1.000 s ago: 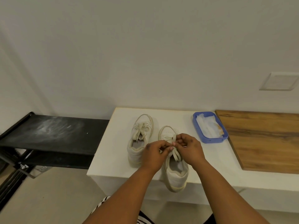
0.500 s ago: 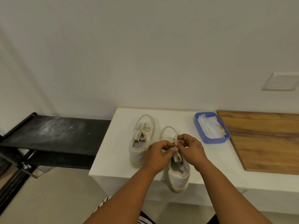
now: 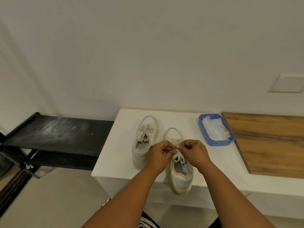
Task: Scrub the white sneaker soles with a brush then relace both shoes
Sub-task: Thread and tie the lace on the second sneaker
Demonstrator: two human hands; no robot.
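White laces (image 3: 178,157) are pinched between the curled fingers of both hands, left hand (image 3: 158,155) and right hand (image 3: 195,152) meeting over the right sneaker (image 3: 180,171); the knot itself is hidden, seemingly half tied. That shoe's heel overhangs the white table (image 3: 121,155) edge. The left sneaker (image 3: 144,139) sits just beside it, laced. Farther right, a blue tray (image 3: 215,142) holds crumpled wipes beside a wooden board (image 3: 269,142). A black shelf (image 3: 54,134) stands left.
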